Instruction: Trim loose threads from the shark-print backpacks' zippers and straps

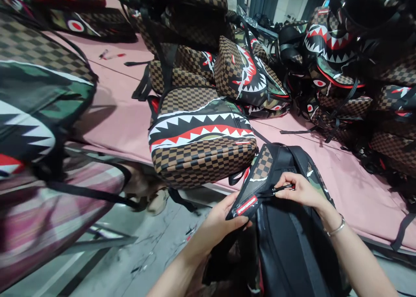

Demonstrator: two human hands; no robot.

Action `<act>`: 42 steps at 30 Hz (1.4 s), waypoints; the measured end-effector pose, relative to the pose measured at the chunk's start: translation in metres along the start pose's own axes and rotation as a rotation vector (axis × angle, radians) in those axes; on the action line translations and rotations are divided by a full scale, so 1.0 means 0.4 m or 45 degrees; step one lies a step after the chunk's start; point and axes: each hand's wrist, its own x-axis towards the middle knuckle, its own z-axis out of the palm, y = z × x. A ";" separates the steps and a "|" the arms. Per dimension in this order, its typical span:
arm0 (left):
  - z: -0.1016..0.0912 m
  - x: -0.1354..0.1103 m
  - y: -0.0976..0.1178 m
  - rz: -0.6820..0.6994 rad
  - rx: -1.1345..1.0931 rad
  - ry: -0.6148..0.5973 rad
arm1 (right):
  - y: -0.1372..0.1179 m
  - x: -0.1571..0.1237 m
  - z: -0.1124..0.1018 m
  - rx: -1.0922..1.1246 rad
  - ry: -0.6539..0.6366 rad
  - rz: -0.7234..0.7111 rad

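Backpack [282, 236], its black back facing up, leans at the pink tabletop's [354, 193] edge. From where I stand, the left hand [221, 222] pinches the piece bearing a red label [246, 205]; the right hand [300, 189] pinches a small dark tool [276, 190]. Another toothy checkered bag [204, 137] lies just beside.

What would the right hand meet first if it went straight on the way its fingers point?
Likely the patterned strap with the red label, held by the left hand. The slim dark item pinched in the right hand would lead; whether it touches now is unclear.
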 end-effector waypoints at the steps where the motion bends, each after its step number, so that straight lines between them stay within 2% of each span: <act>1: -0.002 0.000 0.000 0.006 0.003 -0.009 | -0.002 0.012 -0.002 0.000 -0.026 -0.018; 7: -0.009 0.006 -0.010 0.040 -0.013 0.004 | -0.009 0.062 -0.020 -0.037 -0.200 -0.051; 11: -0.013 0.011 -0.010 0.039 -0.013 -0.002 | -0.018 0.073 -0.028 -0.062 -0.257 -0.030; 23: -0.012 0.023 -0.001 0.060 -0.004 0.009 | -0.046 0.064 -0.030 -0.218 -0.164 -0.084; 31: -0.003 0.017 0.012 0.060 0.069 -0.001 | -0.041 0.083 -0.028 -0.184 -0.297 -0.103; 36: -0.005 0.020 0.019 0.079 0.112 -0.001 | -0.039 0.094 -0.030 -0.189 -0.300 -0.143; 42: -0.008 0.020 0.020 0.105 0.170 -0.018 | -0.051 0.090 -0.038 -0.188 -0.300 -0.085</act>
